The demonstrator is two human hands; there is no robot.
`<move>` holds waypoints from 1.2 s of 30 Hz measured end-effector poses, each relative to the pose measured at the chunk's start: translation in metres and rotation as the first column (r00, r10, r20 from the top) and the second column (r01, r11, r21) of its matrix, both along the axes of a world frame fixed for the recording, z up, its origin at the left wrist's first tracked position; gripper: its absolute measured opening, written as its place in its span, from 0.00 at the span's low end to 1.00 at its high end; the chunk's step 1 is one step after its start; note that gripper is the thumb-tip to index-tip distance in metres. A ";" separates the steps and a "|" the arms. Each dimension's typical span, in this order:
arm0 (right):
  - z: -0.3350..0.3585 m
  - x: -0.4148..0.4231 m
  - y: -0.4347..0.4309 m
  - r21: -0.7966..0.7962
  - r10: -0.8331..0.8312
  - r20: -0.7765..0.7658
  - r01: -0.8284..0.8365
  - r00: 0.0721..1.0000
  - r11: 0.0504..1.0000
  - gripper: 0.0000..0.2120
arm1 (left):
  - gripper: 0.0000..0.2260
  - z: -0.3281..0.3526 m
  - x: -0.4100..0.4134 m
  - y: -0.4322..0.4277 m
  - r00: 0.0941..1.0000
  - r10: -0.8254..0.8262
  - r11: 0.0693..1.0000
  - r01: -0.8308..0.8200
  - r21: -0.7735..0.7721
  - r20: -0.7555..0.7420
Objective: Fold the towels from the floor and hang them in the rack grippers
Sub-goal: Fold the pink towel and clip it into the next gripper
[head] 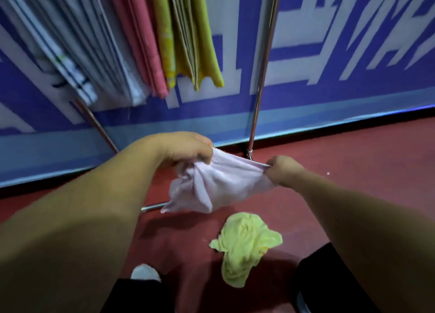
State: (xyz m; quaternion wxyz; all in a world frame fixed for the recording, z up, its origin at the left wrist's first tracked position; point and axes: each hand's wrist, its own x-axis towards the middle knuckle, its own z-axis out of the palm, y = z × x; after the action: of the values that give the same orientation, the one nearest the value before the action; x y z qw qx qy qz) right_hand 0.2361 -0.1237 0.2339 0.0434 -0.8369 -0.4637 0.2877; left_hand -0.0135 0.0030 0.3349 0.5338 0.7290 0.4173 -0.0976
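A pale lilac towel (219,185) hangs bunched between both hands above the floor. My left hand (188,149) grips its upper left edge, and my right hand (283,170) pinches its upper right corner, so the top edge is stretched between them. A crumpled light yellow-green towel (244,244) lies on the red floor below, near my feet. The metal rack (262,77) stands in front, with folded white, pink and yellow towels (162,41) hanging at the upper left.
A blue and white banner wall (341,53) runs behind the rack. The rack's low foot bar (153,206) lies on the red floor (353,159) under the lilac towel. My white shoe (144,272) and dark trousers show at the bottom.
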 end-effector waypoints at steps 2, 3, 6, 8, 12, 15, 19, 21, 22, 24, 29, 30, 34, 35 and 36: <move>0.049 -0.001 -0.005 0.147 -0.079 -0.072 0.089 0.994 0.985 0.08 | 0.08 0.039 -0.012 -0.007 0.999 0.002 0.993 0.002 0.121 -0.035; 0.074 -0.004 -0.007 0.223 -0.111 -0.125 0.137 0.986 0.965 0.10 | 0.12 0.055 -0.020 -0.009 0.997 -0.014 0.974 0.031 0.226 -0.075; 0.152 -0.016 -0.015 0.406 -0.118 -0.334 0.255 0.935 0.878 0.12 | 0.15 0.101 -0.044 -0.017 0.970 -0.027 0.867 0.143 0.477 -0.241; 0.210 -0.031 -0.020 0.480 -0.045 -0.415 0.260 0.909 0.838 0.10 | 0.14 0.133 -0.058 -0.029 0.933 0.004 0.788 0.218 0.576 -0.359; 0.312 -0.064 -0.034 0.571 0.157 -0.353 0.079 0.923 0.817 0.11 | 0.10 0.194 -0.073 -0.061 0.932 0.052 0.728 0.211 0.652 -0.360; 0.362 -0.095 -0.042 0.606 0.266 -0.222 -0.081 0.938 0.791 0.09 | 0.12 0.234 -0.071 -0.083 0.998 0.050 0.819 -0.057 0.571 0.027; 0.399 -0.130 -0.045 0.536 0.359 -0.031 -0.288 0.933 0.794 0.02 | 0.12 0.279 -0.060 -0.105 0.939 0.055 0.830 -0.231 0.507 0.339; 0.411 -0.137 -0.046 0.540 0.347 -0.040 -0.272 0.937 0.797 0.05 | 0.09 0.296 -0.059 -0.108 0.937 0.044 0.816 -0.234 0.529 0.347; 0.416 -0.138 -0.047 0.555 0.339 -0.058 -0.252 0.939 0.793 0.07 | 0.07 0.303 -0.059 -0.108 0.939 0.041 0.810 -0.231 0.539 0.341; 0.427 -0.140 -0.050 0.590 0.321 -0.091 -0.209 0.943 0.780 0.10 | 0.03 0.312 -0.060 -0.111 0.934 0.033 0.811 -0.234 0.537 0.357; 0.443 -0.139 -0.062 0.677 0.318 -0.185 -0.114 0.930 0.727 0.08 | 0.06 0.324 -0.051 -0.119 0.911 0.002 0.854 -0.216 0.473 0.413; 0.446 -0.137 -0.063 0.682 0.323 -0.206 -0.101 0.924 0.724 0.09 | 0.05 0.326 -0.048 -0.120 0.911 -0.009 0.870 -0.196 0.452 0.412; 0.452 -0.123 -0.061 0.686 0.333 -0.252 -0.074 0.909 0.723 0.13 | 0.05 0.328 -0.033 -0.120 0.905 -0.040 0.882 -0.167 0.441 0.423; 0.450 -0.118 -0.059 0.692 0.330 -0.266 -0.058 0.906 0.719 0.14 | 0.05 0.326 -0.029 -0.118 0.898 -0.018 0.878 -0.196 0.437 0.439; 0.448 -0.113 -0.057 0.699 0.327 -0.289 -0.035 0.900 0.714 0.14 | 0.05 0.325 -0.025 -0.116 0.886 0.008 0.882 -0.225 0.415 0.464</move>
State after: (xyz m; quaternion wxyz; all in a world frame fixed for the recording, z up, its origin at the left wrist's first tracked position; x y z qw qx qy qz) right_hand 0.1227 -0.1809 0.6823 0.4084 -0.6365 -0.5991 0.2632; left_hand -0.0380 -0.1134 0.6594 0.4337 0.8091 0.3378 0.2077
